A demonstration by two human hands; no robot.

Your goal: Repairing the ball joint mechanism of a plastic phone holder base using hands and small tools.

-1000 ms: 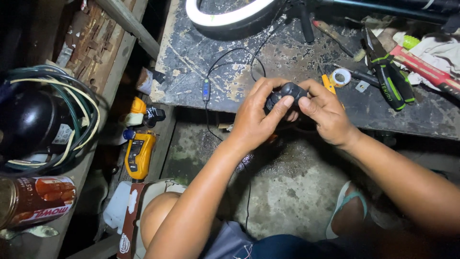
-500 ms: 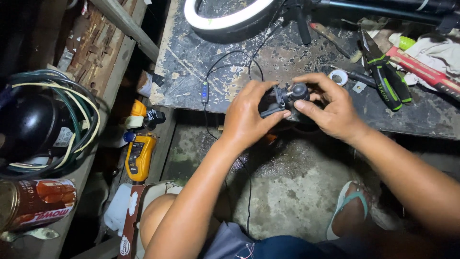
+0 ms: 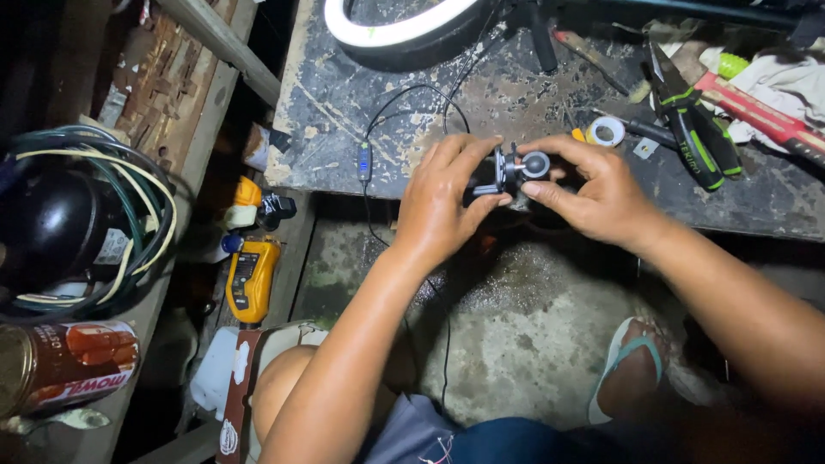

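Turned black ball-jointed mount [image 3: 516,172], hard plastic.

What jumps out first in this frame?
Both hands meet at the middle: the left hand and right hand grip a small black ball-jointed mount at the workbench edge. A glowing white ring light lies top centre, and a yellow multimeter lies lower left.

A single head-worn camera looks steeply down from close above, facing the far worktop [image 3: 344,103], with the floor [image 3: 516,344] near and a shelf [image 3: 129,326] left.
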